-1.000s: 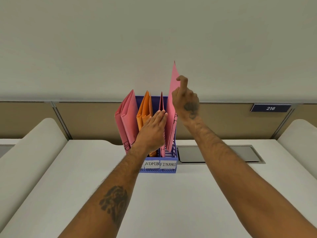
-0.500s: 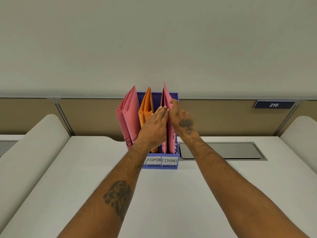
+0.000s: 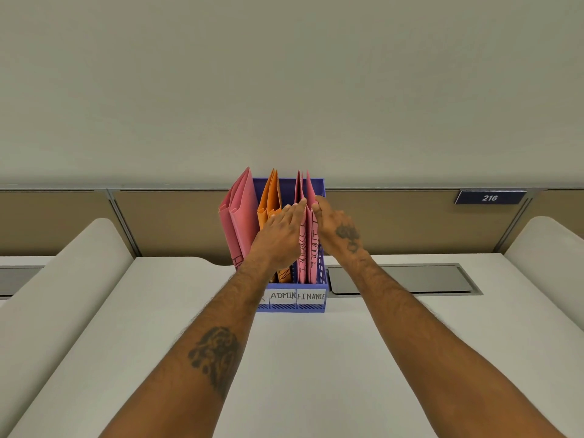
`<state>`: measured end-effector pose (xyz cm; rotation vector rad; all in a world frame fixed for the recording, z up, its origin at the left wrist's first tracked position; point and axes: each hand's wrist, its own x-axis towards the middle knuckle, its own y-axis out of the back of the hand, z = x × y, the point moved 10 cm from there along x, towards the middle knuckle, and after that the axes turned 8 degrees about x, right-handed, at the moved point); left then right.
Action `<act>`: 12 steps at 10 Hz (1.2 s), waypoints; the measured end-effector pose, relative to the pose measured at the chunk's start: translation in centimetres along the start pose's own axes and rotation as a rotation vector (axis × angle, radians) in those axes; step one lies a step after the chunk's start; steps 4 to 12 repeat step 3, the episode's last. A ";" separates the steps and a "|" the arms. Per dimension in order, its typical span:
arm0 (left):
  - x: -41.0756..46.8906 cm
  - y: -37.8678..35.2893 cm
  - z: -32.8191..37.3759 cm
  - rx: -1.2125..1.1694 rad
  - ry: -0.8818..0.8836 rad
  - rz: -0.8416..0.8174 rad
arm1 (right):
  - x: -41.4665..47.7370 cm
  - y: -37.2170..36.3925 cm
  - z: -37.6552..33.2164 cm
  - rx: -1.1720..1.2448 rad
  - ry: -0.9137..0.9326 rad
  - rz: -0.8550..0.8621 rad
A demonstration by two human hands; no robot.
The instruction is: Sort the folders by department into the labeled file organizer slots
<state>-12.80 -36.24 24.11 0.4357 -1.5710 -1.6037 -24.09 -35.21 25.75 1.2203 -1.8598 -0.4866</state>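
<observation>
The FINANCE folders (image 3: 304,248) are pink and stand upright in the middle of the frame. Their pointed top corners rise level with the back wall of the rack, and black hand-drawn lettering runs down their near edges. They fill the right-hand slot of a blue-violet file organizer (image 3: 290,307), a plastic rack with slatted sides and white paper labels along its low front wall. The FINANCE label (image 3: 311,296) sits right below them. The middle slot carries the ADMIN label (image 3: 282,295) and holds the orange folders (image 3: 270,199). The left slot holds more pink, the left-slot folders (image 3: 241,216), which fan out and lean toward the left of the frame. That slot's label is mostly hidden behind the left forearm.

The left hand (image 3: 279,237) lies with straight fingers flat against the left face of the FINANCE folders, its fingertips near their upper edge. Its grip is open and holds nothing. The right hand (image 3: 338,232) meets the same folders from the right, its fingertips touching the paper near the top. Its back is turned toward me, so I cannot tell whether its grip pinches the folder or only rests on it.

The organizer stands on a white surface (image 3: 316,358) near the far edge, just left of a grey metal cable hatch (image 3: 404,278) set flush into it. Behind runs a tan partition (image 3: 173,222). At the right of the frame the partition carries a dark number plate (image 3: 489,197) reading 216.
</observation>
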 end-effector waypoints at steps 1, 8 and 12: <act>-1.5 0.3 -0.4 0.040 0.002 0.043 | -1.7 0.5 -0.3 -0.001 -0.007 -0.009; -5.8 -0.1 -2.1 0.142 0.065 0.036 | -6.6 0.3 -1.1 -0.094 -0.011 0.028; -5.8 -0.1 -2.1 0.142 0.065 0.036 | -6.6 0.3 -1.1 -0.094 -0.011 0.028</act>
